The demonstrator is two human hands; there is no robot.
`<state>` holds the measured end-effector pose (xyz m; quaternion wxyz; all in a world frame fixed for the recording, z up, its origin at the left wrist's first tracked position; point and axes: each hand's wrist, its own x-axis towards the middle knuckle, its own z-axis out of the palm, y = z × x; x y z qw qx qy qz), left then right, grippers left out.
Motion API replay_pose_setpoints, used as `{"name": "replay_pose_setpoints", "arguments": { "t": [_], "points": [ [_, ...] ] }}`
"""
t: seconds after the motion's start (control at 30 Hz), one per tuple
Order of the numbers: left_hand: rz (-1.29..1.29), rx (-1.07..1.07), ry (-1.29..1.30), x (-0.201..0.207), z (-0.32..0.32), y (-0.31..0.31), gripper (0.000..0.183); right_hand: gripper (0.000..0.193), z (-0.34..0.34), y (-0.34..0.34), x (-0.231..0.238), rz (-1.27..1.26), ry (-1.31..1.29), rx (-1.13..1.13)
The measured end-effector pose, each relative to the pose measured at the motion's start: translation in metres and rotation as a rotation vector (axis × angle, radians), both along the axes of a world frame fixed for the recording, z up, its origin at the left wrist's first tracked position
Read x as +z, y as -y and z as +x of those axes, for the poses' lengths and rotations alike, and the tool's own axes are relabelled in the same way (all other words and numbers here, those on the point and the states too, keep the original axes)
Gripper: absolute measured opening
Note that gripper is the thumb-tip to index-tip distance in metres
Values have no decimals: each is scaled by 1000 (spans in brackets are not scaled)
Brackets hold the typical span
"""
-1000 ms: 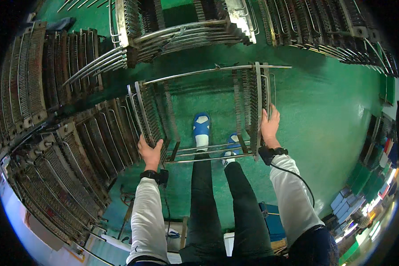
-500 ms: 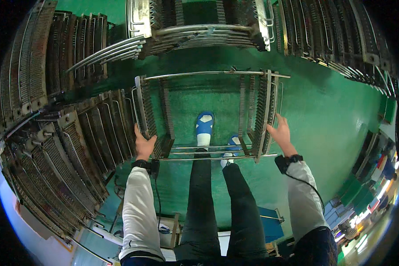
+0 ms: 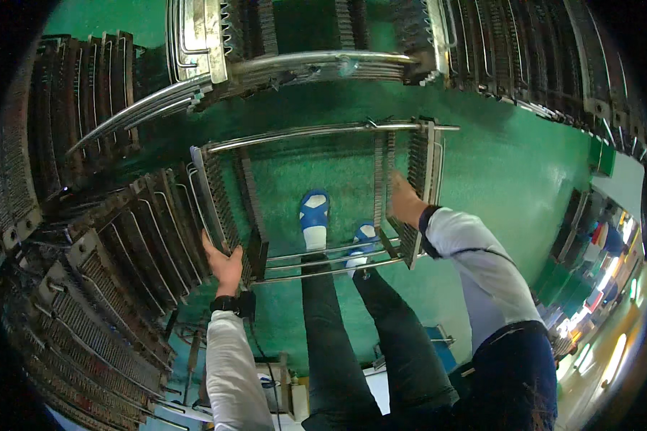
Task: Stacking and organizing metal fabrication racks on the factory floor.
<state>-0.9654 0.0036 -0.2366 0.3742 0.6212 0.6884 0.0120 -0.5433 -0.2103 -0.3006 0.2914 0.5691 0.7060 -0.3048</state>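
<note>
A metal rack frame (image 3: 302, 134) with toothed side plates and long rods lies in front of me, over the green floor. My left hand (image 3: 225, 271) grips the near end of its left side plate, the thumb on the inner side and the fingers along the outer side. My right hand (image 3: 407, 203) reaches across the right side plate (image 3: 428, 161), its fingertips by the toothed bars on the inner side. Its fingers are smeared and partly hidden, so whether it touches the rack is unclear. Each wrist wears a dark strap.
A similar stack of racks (image 3: 323, 59) with protruding rods stands just ahead. More racks (image 3: 144, 230) crowd the left, and others (image 3: 525, 57) stand at the far right. My feet in blue slippers (image 3: 314, 208) show through the rack's opening.
My right hand has left the outer side of the right side plate and swung inward over it. The rack sits slightly further left in view, while my left hand keeps its place on it.
</note>
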Motion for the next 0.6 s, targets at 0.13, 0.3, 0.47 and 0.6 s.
{"name": "replay_pose_setpoints", "arguments": {
  "t": [0.13, 0.3, 0.47, 0.6],
  "points": [
    [44, -31, 68, -10, -3, -2, 94, 51, 0, -2, 0, -245, 173, 257],
    [31, -39, -61, 2, -4, -7, 93, 42, 6, -18, 41, 41, 79, 503],
    [38, -15, 23, -1, 7, -11, 95, 15, 26, -9, 43, 166, -270, 168],
    [1, -13, -53, 6, 8, -4, 98, 11, 24, -8, 47, 176, -279, 128]
  ]
}}
